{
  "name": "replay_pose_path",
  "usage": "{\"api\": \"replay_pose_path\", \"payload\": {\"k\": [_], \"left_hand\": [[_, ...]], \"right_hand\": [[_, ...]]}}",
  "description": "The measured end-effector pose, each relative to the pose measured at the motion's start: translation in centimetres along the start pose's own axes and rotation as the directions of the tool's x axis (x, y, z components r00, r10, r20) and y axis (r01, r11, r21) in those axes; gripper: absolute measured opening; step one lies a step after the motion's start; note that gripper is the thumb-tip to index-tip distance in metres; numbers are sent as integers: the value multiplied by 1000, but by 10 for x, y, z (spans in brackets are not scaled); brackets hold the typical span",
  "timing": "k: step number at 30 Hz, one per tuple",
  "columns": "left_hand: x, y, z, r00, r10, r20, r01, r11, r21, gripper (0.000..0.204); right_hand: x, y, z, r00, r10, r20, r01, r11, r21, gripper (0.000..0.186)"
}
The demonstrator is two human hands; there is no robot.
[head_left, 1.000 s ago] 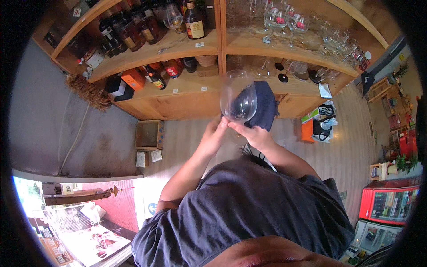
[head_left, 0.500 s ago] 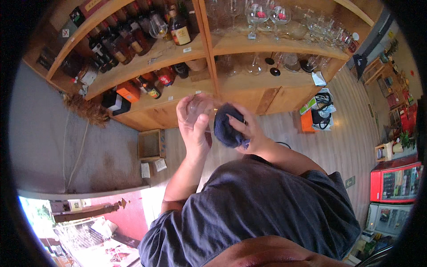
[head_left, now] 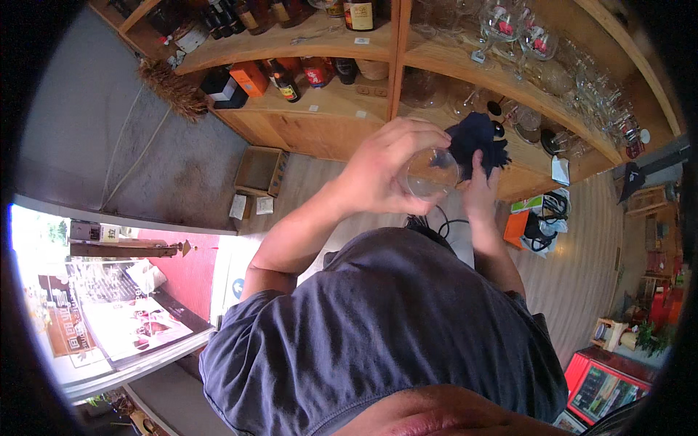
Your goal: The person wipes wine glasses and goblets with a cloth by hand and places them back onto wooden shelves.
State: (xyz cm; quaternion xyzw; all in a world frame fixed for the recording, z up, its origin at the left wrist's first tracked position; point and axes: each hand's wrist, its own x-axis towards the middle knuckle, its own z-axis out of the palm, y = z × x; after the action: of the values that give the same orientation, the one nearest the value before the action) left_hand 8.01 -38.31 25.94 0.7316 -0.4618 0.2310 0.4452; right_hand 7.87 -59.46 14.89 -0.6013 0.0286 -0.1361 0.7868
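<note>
My left hand (head_left: 382,163) is wrapped round a clear glass (head_left: 429,174), which is turned with a round end toward me, in the middle of the view. My right hand (head_left: 481,190), to the right of the glass, holds a crumpled dark navy cloth (head_left: 472,142) that reaches up behind the glass's right side. Both are raised in front of my dark shirt, with the wooden shelving beyond.
A wooden shelf unit (head_left: 291,134) holds bottles at left and glassware (head_left: 552,73) at right. A box (head_left: 259,171) stands on the floor by a grey wall, bags (head_left: 538,224) at right, a red fridge (head_left: 603,385) lower right, a poster (head_left: 134,320) lower left.
My left hand with the glass has swung rightward since half a second ago and tipped it end-on. The cloth in my right hand has moved up and right. The view has shifted too.
</note>
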Motion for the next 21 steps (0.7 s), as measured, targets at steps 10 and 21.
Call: {"api": "replay_pose_path", "payload": {"k": [10, 21], "left_hand": [[49, -61, 48, 861, -439, -258, 41, 565, -824, 73], [70, -90, 62, 625, -606, -492, -162, 516, -841, 64]], "right_hand": [[62, -41, -29, 640, -375, 670, 719, 599, -352, 32], [128, 25, -113, 931, -267, 250, 200, 944, 263, 49]]}}
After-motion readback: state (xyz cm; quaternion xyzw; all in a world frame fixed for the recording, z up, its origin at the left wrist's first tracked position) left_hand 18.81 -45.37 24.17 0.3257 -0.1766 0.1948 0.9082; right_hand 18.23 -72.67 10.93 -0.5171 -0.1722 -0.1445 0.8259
